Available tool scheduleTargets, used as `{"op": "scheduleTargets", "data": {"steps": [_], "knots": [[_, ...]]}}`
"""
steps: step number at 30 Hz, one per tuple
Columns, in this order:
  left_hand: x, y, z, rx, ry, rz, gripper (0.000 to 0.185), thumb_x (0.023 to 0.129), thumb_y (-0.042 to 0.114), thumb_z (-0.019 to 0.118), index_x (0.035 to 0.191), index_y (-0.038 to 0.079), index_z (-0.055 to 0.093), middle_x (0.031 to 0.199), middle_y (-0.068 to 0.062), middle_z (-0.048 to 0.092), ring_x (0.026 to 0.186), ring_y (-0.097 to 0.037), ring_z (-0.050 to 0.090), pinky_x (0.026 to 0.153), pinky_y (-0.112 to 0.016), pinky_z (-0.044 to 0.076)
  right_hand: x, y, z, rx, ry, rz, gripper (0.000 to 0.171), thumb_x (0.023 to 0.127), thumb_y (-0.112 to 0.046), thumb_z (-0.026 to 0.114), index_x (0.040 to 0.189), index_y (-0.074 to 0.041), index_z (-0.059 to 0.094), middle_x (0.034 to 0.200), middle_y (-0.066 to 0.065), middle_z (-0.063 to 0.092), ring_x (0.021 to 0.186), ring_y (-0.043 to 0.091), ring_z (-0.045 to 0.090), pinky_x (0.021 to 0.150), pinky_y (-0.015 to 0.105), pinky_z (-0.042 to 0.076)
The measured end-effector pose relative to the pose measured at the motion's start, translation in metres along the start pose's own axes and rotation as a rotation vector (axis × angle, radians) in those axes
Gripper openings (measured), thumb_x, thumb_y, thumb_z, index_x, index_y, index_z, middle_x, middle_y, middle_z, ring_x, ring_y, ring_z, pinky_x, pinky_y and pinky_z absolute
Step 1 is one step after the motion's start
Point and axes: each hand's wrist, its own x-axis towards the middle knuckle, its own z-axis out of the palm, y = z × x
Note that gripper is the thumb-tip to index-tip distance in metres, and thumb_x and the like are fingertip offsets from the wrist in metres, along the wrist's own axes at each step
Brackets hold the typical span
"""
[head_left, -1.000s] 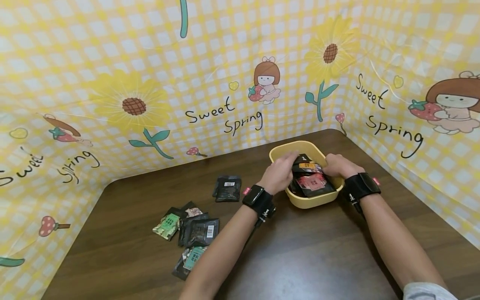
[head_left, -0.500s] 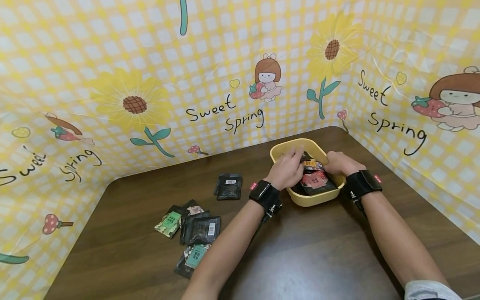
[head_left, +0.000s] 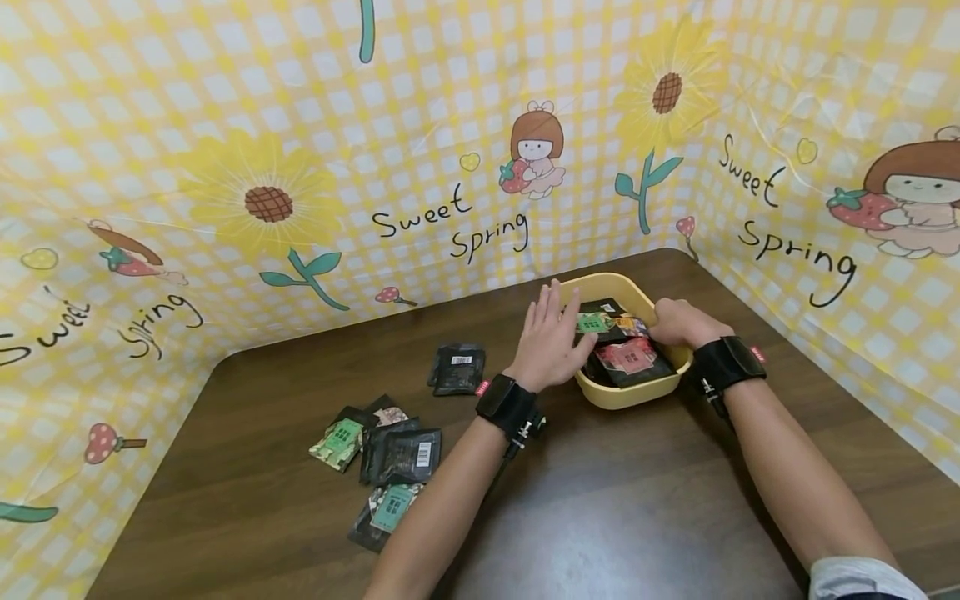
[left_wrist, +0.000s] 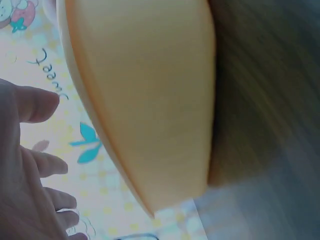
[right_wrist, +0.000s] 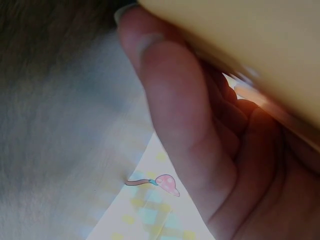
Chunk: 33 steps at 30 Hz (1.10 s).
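Observation:
My left hand [head_left: 546,343] hovers at the left rim of a yellow plastic bin [head_left: 632,395], its fingers spread and holding nothing. In the left wrist view its fingers stand apart from the bin's outer wall [left_wrist: 145,100]. My right hand [head_left: 681,323] grips the bin's right rim, with the fingers curled against the wall [right_wrist: 270,45] in the right wrist view. Inside the bin lie flat black packets: a green-labelled packet [head_left: 594,322] at the back left and a red-labelled packet [head_left: 628,357] in front. An orange-labelled packet [head_left: 632,326] is partly covered.
On the wooden table [head_left: 247,500], left of the bin, lie several more black packets, including a green-labelled packet [head_left: 339,442], a barcoded packet [head_left: 408,456] and a teal-labelled packet [head_left: 392,507]. Two stacked packets [head_left: 457,369] lie farther back. A yellow checked cloth [head_left: 450,108] walls the table.
My left hand has come up and leftward out of the bin, its fingers straightening. The green-labelled packet now shows inside the bin. My right hand keeps its grip on the rim.

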Motion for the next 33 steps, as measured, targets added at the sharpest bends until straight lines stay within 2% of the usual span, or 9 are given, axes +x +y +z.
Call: {"op": "scheduleTargets", "data": {"steps": [7,14,17,25,28,33], "knots": [[-0.012,-0.029,-0.004,0.044,0.138,-0.092,0.073,0.096,0.037,0.051,0.155,0.012,0.015,0.162,-0.018,0.006,0.151,-0.032,0.007,0.122,-0.049,0.012,-0.001,0.000,-0.001,0.008,0.004,-0.018,0.015,0.086,-0.015,0.049,0.076,-0.004,0.053,0.070,0.008,0.054,0.061,0.019,0.056,0.053,0.028,0.043],[-0.026,-0.054,-0.008,0.091,0.185,-0.186,0.069,0.093,0.035,0.055,0.152,0.010,0.029,0.160,-0.021,0.014,0.150,-0.036,0.014,0.119,-0.053,0.019,-0.002,0.000,0.001,0.008,0.009,-0.014,0.015,0.086,-0.016,0.050,0.076,-0.005,0.053,0.070,0.007,0.053,0.061,0.019,0.054,0.053,0.028,0.041],[-0.031,-0.062,-0.008,0.112,0.158,-0.222,0.069,0.093,0.036,0.056,0.151,0.009,0.030,0.160,-0.022,0.016,0.149,-0.036,0.016,0.119,-0.053,0.020,-0.003,-0.001,0.001,0.012,0.008,-0.018,0.015,0.086,-0.016,0.050,0.076,-0.005,0.052,0.070,0.007,0.052,0.061,0.019,0.054,0.053,0.028,0.041],[-0.039,-0.079,-0.010,0.154,0.016,-0.309,0.071,0.094,0.040,0.054,0.152,0.008,0.028,0.159,-0.023,0.019,0.150,-0.036,0.014,0.121,-0.053,0.014,-0.002,-0.001,-0.001,0.012,0.011,-0.023,0.013,0.085,-0.014,0.049,0.079,-0.003,0.053,0.072,0.008,0.053,0.062,0.020,0.055,0.053,0.028,0.042],[-0.042,-0.087,-0.010,0.133,-0.017,-0.375,0.071,0.094,0.041,0.054,0.151,0.007,0.028,0.158,-0.023,0.020,0.149,-0.037,0.014,0.118,-0.060,0.015,-0.001,-0.001,-0.001,0.008,0.011,-0.028,0.013,0.085,-0.014,0.049,0.079,-0.003,0.053,0.072,0.009,0.053,0.062,0.020,0.055,0.053,0.028,0.043],[-0.047,-0.098,-0.011,0.089,-0.059,-0.509,0.070,0.094,0.042,0.054,0.150,0.006,0.032,0.155,-0.028,0.024,0.146,-0.043,0.021,0.105,-0.071,0.027,-0.001,0.000,-0.001,0.010,0.004,-0.030,0.014,0.085,-0.014,0.049,0.078,-0.003,0.053,0.071,0.008,0.052,0.061,0.020,0.054,0.053,0.028,0.042]]}}
